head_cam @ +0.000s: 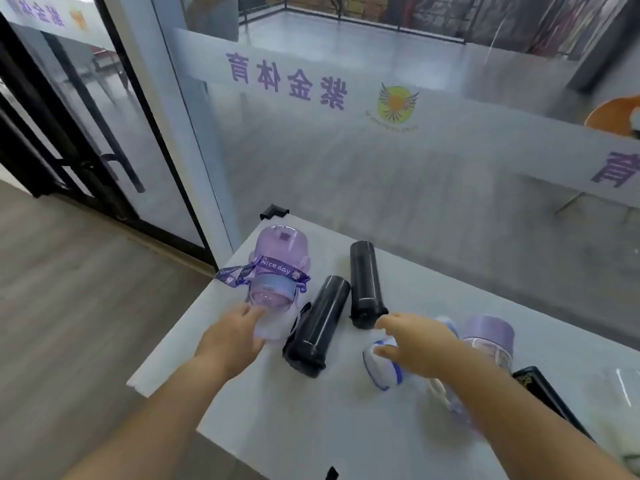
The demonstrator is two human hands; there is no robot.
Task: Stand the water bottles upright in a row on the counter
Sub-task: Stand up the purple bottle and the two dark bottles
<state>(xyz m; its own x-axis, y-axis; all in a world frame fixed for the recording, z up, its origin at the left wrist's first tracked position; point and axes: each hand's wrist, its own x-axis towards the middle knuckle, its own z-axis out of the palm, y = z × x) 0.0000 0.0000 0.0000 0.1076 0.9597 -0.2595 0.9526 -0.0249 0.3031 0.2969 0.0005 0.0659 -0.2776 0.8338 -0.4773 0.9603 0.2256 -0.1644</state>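
Observation:
Several water bottles lie on their sides on the white counter (311, 420). A purple translucent bottle (280, 249) with a "Nice day" strap is at the far left. My left hand (231, 339) reaches to its near end, fingers spread and touching it. Two black bottles lie in the middle, one nearer (320, 323) and one farther (365, 278). My right hand (417, 344) curls over a white and blue bottle (382, 370), thumb on its side. A clear bottle with a purple lid (491, 336) lies just right of that hand, partly hidden by my forearm.
A glass wall with purple lettering (287, 81) runs right behind the counter's far edge. A black box (543, 393) and a clear plastic item (623, 389) sit at the right. The counter's left edge drops to a wooden floor (69, 306).

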